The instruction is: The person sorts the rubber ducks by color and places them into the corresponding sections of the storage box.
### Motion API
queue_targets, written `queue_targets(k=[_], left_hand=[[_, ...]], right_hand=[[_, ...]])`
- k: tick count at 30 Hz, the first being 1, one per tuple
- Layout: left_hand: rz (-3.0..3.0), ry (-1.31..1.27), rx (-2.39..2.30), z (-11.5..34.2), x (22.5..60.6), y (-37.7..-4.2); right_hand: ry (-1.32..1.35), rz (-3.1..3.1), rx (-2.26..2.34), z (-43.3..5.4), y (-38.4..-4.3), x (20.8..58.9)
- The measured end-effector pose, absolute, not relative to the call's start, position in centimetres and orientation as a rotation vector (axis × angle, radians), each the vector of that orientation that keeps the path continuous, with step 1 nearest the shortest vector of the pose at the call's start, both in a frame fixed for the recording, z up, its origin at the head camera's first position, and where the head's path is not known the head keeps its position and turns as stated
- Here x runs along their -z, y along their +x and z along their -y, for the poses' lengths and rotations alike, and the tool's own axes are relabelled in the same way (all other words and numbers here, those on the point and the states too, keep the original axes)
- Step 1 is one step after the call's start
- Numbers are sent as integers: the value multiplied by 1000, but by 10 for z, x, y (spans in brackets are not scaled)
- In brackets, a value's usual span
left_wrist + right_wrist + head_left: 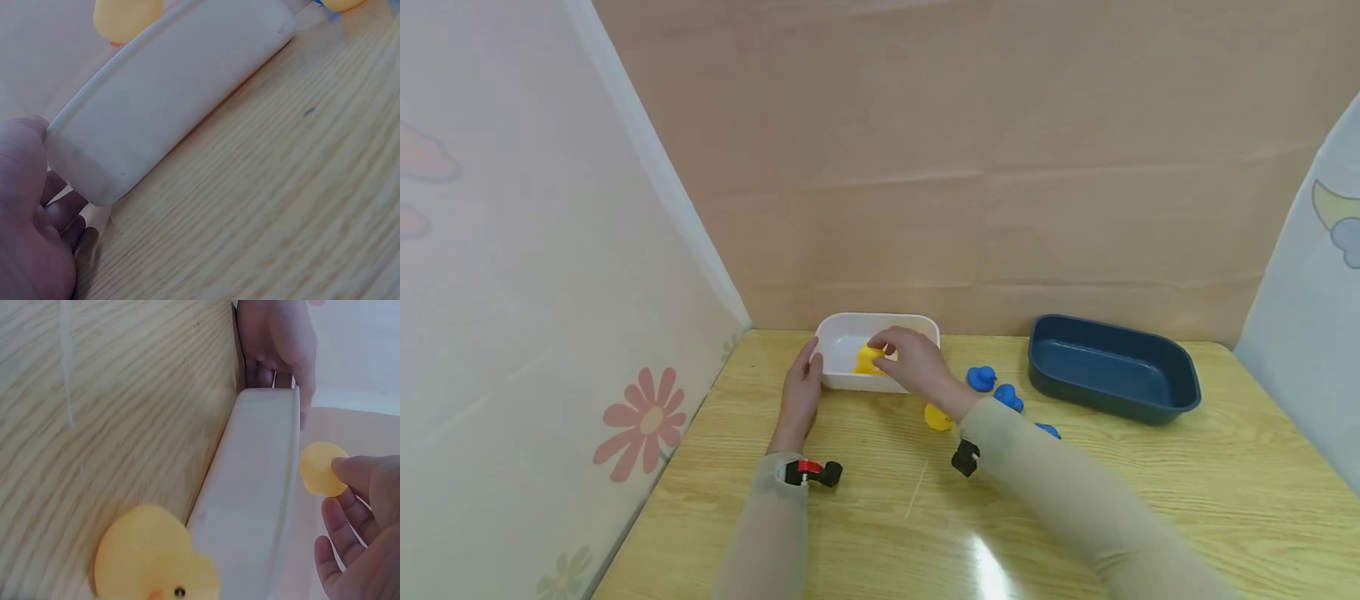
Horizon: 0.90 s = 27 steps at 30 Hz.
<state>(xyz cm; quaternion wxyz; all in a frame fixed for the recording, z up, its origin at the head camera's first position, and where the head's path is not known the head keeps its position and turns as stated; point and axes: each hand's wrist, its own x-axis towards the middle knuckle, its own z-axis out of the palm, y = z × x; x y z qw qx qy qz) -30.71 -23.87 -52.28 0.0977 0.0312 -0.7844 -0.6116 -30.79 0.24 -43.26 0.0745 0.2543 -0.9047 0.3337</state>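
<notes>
At the left, your left hand holds the end of the white tray, thumb at the rim and fingers about the outer wall, seemingly to steady it. Over that tray your right hand pinches a yellow duck between thumb and fingers. You look to be placing it inside; the next move calls for lowering it, then loosening the pinch while the tray is held firm. You cannot tell whether another duck lies beneath your fingers. Just beside the tray's near right corner, a second yellow duck sits on the worktop. Further right come three blue ducks, the nearest partly behind your sleeve, then the navy tray, its inner floor in plain sight
</notes>
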Motion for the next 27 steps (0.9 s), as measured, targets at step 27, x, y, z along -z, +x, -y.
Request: queue_targets(k=[27], left_hand=[[2322,88,1854,237,523,-307]], right_hand=[[710,2760,-976,-22,-299,437]])
